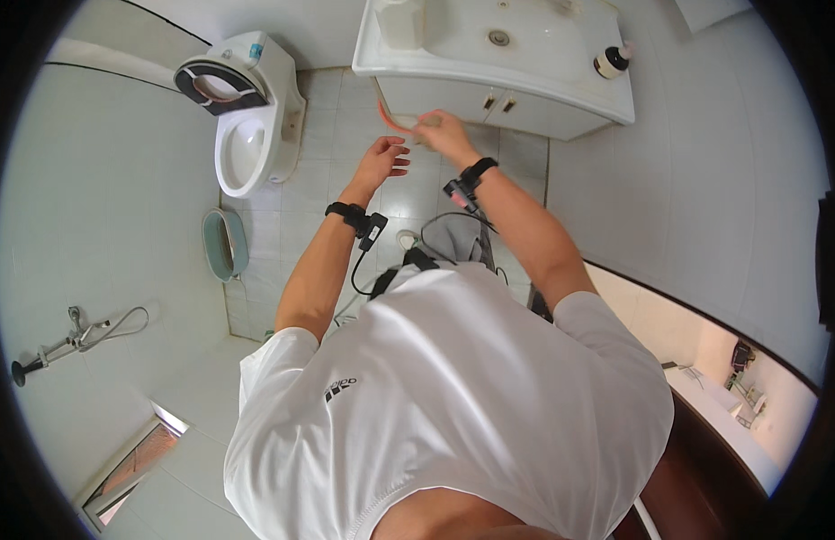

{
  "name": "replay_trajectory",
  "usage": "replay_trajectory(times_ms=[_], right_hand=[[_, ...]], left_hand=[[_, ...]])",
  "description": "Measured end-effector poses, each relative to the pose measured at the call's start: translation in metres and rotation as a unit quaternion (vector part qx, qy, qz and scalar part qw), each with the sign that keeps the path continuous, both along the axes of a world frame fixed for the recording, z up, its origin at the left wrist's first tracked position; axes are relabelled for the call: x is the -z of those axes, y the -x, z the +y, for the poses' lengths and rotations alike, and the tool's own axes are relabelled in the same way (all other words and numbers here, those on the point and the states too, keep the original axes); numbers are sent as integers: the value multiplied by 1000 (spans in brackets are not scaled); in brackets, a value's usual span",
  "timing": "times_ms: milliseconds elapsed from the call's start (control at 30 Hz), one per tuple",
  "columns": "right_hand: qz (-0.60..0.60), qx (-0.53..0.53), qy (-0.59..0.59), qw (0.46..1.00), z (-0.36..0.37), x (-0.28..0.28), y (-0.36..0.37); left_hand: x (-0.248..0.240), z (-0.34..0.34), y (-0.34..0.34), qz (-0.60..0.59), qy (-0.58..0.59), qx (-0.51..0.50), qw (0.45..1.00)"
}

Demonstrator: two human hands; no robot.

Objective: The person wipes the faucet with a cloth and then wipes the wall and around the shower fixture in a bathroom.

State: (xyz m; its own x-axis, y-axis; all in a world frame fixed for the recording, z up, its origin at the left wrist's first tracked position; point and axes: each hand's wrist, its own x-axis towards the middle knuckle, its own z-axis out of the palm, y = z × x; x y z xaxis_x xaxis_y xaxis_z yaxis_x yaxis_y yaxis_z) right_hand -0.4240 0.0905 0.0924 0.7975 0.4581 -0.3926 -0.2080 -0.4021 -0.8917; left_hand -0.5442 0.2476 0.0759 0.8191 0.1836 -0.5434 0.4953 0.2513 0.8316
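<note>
Two bare hands show in the head view, both raised over the tiled floor (345, 117) in front of the vanity. The right hand (446, 135) is closed around a pale brush (401, 118) with an orange-pink edge; its grip is pressed together on the handle end, fingers wrapped so that the handle itself is hidden. The brush sticks out of that fist toward the person's left and slightly away, so its long axis runs roughly level along the front of the cabinet (489, 101), just below the near left corner of the sink top (372, 61).

The left hand (381, 162) holds nothing. Its fingers are spread and loosely curled, palm turned toward the brush, near it but not touching. From this hand the brush lies up and to the right, with the free curved tip being the closest part. The right hand is plainly the nearer one, since it already carries the brush; the left hangs just beside and below the tip.

Both wrists wear black bands with small devices and a dangling cable.

Further off in the same view, a white toilet (246, 135) with its seat lifted stands at the far left of the floor, a teal basin (224, 243) leans by the wall nearer the person, and a dark round bottle (611, 61) sits at the right edge of the sink top.
</note>
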Motion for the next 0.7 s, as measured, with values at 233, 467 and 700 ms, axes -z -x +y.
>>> replay_trajectory(times_ms=[233, 467, 700], right_hand=[[-30, 58, -87, 994, 12, 37, 115], [46, 2, -96, 994, -17, 30, 166], [178, -22, -42, 983, -46, 4, 228]], left_hand=[[8, -32, 94, -5, 60, -116, 991], [18, -55, 161, -48, 16, -211, 976], [6, -48, 226, -56, 13, -198, 979]])
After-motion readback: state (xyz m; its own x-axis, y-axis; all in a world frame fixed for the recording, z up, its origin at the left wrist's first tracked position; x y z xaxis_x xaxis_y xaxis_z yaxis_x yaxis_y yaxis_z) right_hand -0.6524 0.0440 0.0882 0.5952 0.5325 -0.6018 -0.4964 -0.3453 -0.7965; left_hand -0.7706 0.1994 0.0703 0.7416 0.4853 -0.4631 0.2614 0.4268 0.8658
